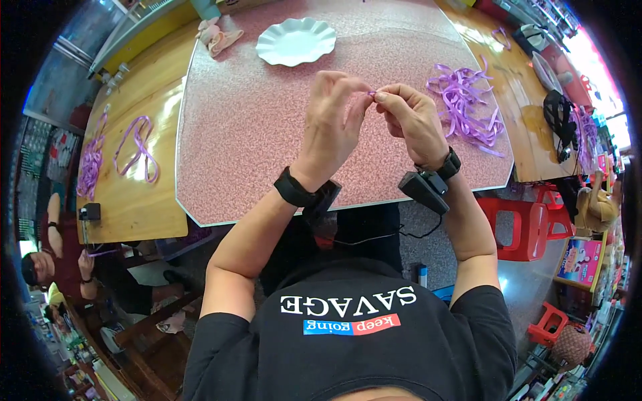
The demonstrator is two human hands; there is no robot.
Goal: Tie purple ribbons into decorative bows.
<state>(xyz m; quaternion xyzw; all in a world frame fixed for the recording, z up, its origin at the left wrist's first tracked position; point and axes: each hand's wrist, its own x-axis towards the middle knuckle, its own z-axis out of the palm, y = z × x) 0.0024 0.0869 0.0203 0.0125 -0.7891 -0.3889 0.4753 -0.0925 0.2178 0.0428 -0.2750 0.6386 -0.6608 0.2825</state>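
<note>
Above the pink speckled table mat (234, 147), my two hands meet at a short bit of purple ribbon (372, 93). My left hand (331, 113) pinches one side of it, thumb and forefinger closing in a loop. From the other side, my right hand (413, 117) grips it between thumb and bent forefinger, with the other fingers curled under. Most of this ribbon is hidden by my fingertips. Just right of my right hand lies a loose heap of purple ribbons (461, 107), tangled on the mat. Each wrist wears a black strap with a small black device.
A white scalloped plate (296, 41) stands at the mat's far side, beside a pinkish cloth item (217, 38). More purple ribbons (91, 164) lie on the wooden table at left, where another person (60, 260) sits. Red plastic stools (521, 230) stand at right.
</note>
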